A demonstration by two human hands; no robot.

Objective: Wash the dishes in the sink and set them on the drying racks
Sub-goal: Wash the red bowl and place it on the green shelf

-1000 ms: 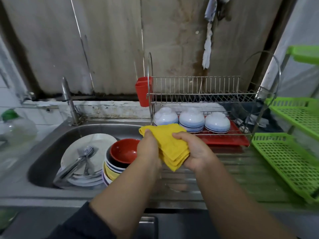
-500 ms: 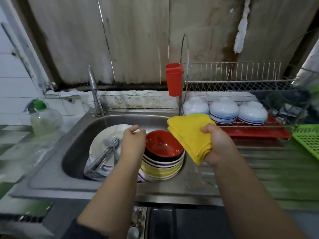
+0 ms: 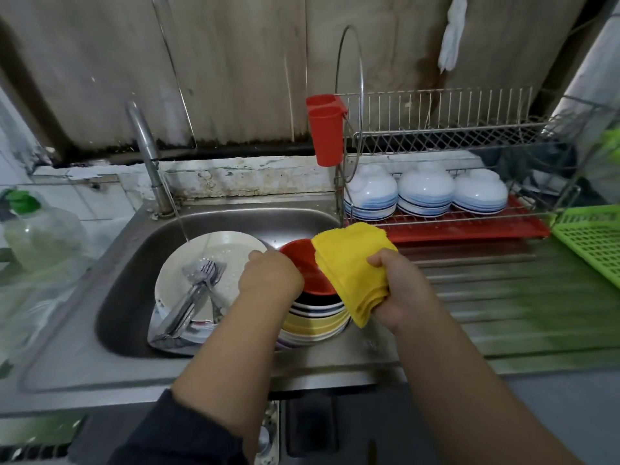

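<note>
In the steel sink (image 3: 134, 263) stands a stack of bowls (image 3: 315, 320) topped by a red bowl (image 3: 300, 260). My left hand (image 3: 268, 276) grips the red bowl's near-left rim. My right hand (image 3: 399, 290) holds a folded yellow cloth (image 3: 352, 263) over the right side of that bowl. Left of the stack lie white plates (image 3: 218, 250) with forks and spoons (image 3: 198, 286) on them. A thin stream of water falls from the tap (image 3: 147, 156) onto the plates.
A two-tier wire drying rack (image 3: 436, 139) stands at the back right, with three upturned white-and-blue bowls (image 3: 426, 189) over a red drip tray (image 3: 469, 226) and a red cutlery cup (image 3: 325, 129). A green plastic rack (image 3: 593, 239) is at far right. A soap bottle (image 3: 37, 233) sits at left.
My left hand let go of the cloth, moved left to the sink, then settled on the red bowl's rim. My right hand kept the cloth and came down over the bowl.
</note>
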